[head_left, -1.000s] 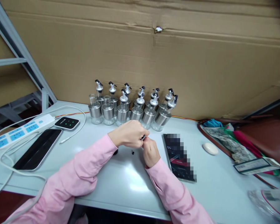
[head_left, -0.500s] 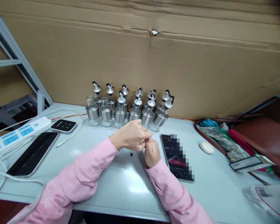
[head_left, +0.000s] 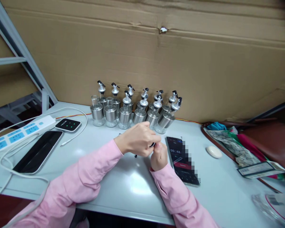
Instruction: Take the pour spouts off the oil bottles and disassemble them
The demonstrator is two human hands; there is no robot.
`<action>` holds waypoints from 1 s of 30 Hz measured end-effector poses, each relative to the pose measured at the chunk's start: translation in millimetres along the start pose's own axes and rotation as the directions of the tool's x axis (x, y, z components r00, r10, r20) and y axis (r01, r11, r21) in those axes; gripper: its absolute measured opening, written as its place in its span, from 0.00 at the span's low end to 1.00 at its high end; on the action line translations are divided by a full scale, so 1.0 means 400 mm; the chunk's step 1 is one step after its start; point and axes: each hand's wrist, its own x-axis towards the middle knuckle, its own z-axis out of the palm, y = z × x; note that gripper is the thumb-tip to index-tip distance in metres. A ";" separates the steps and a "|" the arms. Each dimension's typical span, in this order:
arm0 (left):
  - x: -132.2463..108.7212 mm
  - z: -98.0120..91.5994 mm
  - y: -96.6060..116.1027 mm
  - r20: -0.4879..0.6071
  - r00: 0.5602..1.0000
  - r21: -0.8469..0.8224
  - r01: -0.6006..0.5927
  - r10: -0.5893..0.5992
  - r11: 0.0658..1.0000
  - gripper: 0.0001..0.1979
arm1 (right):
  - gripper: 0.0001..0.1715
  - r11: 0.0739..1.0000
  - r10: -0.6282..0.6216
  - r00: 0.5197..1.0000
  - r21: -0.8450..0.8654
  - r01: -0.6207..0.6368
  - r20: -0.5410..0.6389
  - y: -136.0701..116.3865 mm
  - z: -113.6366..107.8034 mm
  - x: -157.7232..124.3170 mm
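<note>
Both hands meet over the middle of the white table (head_left: 123, 186), in pink sleeves. My left hand (head_left: 139, 139) is curled, fingers pinching a small black part (head_left: 153, 145) from above. My right hand (head_left: 159, 155) is closed just under it, fingertips touching the same part. Another tiny black piece (head_left: 135, 155) lies on the table below my left hand. Behind the hands stands a cluster of glass and steel oil bottles (head_left: 135, 110) with pour spouts, two at the left without spouts.
A phone (head_left: 184, 160) with a timer screen lies right of my hands. To the left lie a dark tablet (head_left: 39, 151), a small black device (head_left: 68, 124) and a power strip (head_left: 16, 133) with cables. A white oval object (head_left: 213, 152) and a tray of cloth (head_left: 230, 142) sit right. Cardboard wall behind.
Both hands have shifted slightly right, toward the phone, still pinched together on the small part. The view has swayed a little.
</note>
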 end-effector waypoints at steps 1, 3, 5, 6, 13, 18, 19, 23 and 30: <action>0.001 -0.001 0.001 -0.006 1.000 -0.002 0.000 0.000 1.000 0.05 | 0.25 1.000 -0.003 1.000 0.004 0.003 -0.001 -0.002 0.000 0.001; 0.002 -0.002 0.001 -0.015 1.000 -0.009 0.001 -0.001 1.000 0.05 | 0.25 1.000 -0.006 1.000 0.013 0.006 0.000 -0.005 -0.002 0.003; -0.002 -0.001 0.000 -0.018 1.000 -0.009 0.022 -0.022 1.000 0.05 | 0.24 1.000 0.005 1.000 0.010 -0.005 0.017 -0.007 -0.004 0.006; -0.007 0.000 0.000 -0.022 0.999 -0.005 0.042 -0.042 0.999 0.05 | 0.23 1.000 0.017 0.999 0.000 -0.017 0.029 -0.007 -0.005 0.008; -0.108 0.025 0.032 -0.088 0.944 -0.051 0.314 -0.318 0.948 0.09 | 0.15 0.992 -0.093 0.987 -0.075 0.103 0.133 -0.004 -0.001 0.021; -0.184 0.046 0.054 -0.100 0.805 -0.189 0.563 -0.586 0.805 0.09 | 0.17 0.939 -0.270 0.913 -0.127 0.320 0.305 -0.021 0.023 0.032; -0.193 0.050 0.054 -0.076 0.791 -0.218 0.580 -0.606 0.785 0.06 | 0.18 0.919 -0.310 0.896 -0.140 0.368 0.318 -0.024 0.028 0.035; -0.212 0.063 0.046 -0.043 0.755 -0.247 0.627 -0.655 0.739 0.05 | 0.27 0.859 -0.394 0.852 -0.191 0.475 0.346 -0.030 0.049 0.044; -0.207 0.065 0.068 -0.056 0.722 -0.278 0.652 -0.690 0.705 0.11 | 0.33 0.826 -0.407 0.846 -0.256 0.502 0.345 -0.038 0.056 0.038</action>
